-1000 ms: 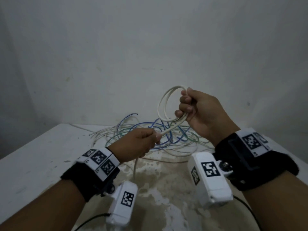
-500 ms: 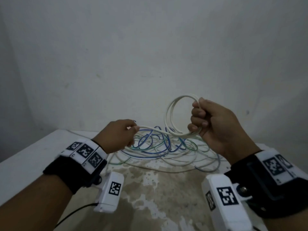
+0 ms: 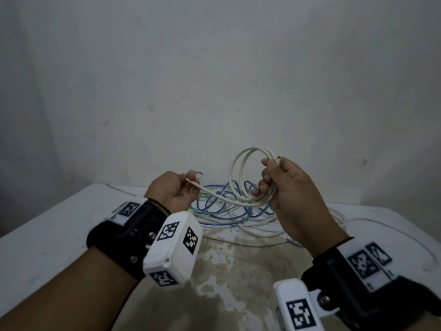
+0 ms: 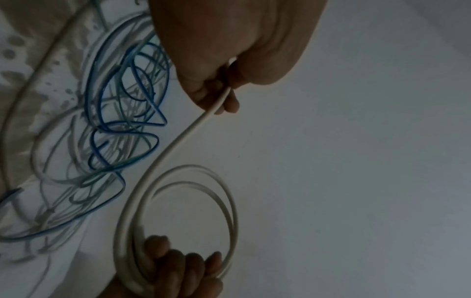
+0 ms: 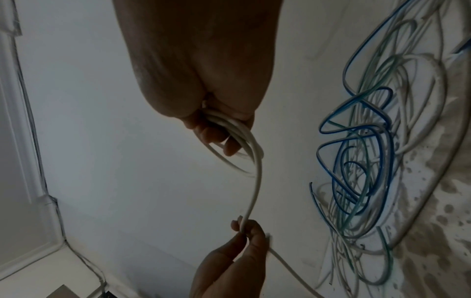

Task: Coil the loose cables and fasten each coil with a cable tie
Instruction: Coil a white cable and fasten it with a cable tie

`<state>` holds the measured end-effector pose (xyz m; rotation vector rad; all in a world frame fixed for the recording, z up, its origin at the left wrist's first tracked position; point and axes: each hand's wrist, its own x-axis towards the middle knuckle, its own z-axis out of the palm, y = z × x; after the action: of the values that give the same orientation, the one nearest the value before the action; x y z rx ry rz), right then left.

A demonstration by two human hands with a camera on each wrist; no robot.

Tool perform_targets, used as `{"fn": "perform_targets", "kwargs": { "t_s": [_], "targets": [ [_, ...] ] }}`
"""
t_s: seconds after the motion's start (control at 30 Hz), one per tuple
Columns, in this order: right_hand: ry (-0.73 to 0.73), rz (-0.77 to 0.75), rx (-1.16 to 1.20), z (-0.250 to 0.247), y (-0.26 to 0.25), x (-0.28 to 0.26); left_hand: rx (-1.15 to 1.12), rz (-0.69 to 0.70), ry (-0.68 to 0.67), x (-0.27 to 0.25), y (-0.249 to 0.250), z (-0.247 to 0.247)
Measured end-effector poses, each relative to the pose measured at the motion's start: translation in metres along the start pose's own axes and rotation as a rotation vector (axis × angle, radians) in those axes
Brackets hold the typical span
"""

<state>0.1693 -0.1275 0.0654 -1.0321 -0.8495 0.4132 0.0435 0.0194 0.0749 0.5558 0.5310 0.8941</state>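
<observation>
Above the table, my right hand (image 3: 267, 185) grips a small coil of white cable (image 3: 239, 168) made of a few loops. From the coil (image 4: 178, 211) one white strand (image 4: 188, 131) runs left to my left hand (image 3: 191, 182), which pinches it between thumb and fingers close to its free end. In the right wrist view the loops (image 5: 237, 137) pass through my curled right fingers (image 5: 216, 137), and the left hand (image 5: 242, 227) pinches the strand below them. No cable tie shows in any view.
A loose tangle of blue, green and white cables (image 3: 229, 211) lies on the stained white table (image 3: 59, 235) behind my hands. One white cable (image 3: 381, 225) trails off to the right. A plain wall stands close behind the table.
My left hand has risen from the table, slid along the white strand to near its end and turned palm-up. The right hand keeps its hold on the coil.
</observation>
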Motion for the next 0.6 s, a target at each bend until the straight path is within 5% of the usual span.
{"fn": "perform_targets", "kwargs": {
  "t_s": [0.23,0.43,0.6],
  "targets": [
    [-0.161,-0.050,-0.150,0.007,-0.003,-0.007,0.723,0.396,-0.069,-0.017,0.003,0.002],
    [-0.302,0.033,-0.263,0.022,-0.008,-0.013,1.056,0.644,-0.181,-0.030,0.011,0.006],
    [-0.414,-0.025,-0.440,0.024,-0.012,-0.014,1.134,0.621,-0.326,-0.032,0.011,0.001]
  ]
}}
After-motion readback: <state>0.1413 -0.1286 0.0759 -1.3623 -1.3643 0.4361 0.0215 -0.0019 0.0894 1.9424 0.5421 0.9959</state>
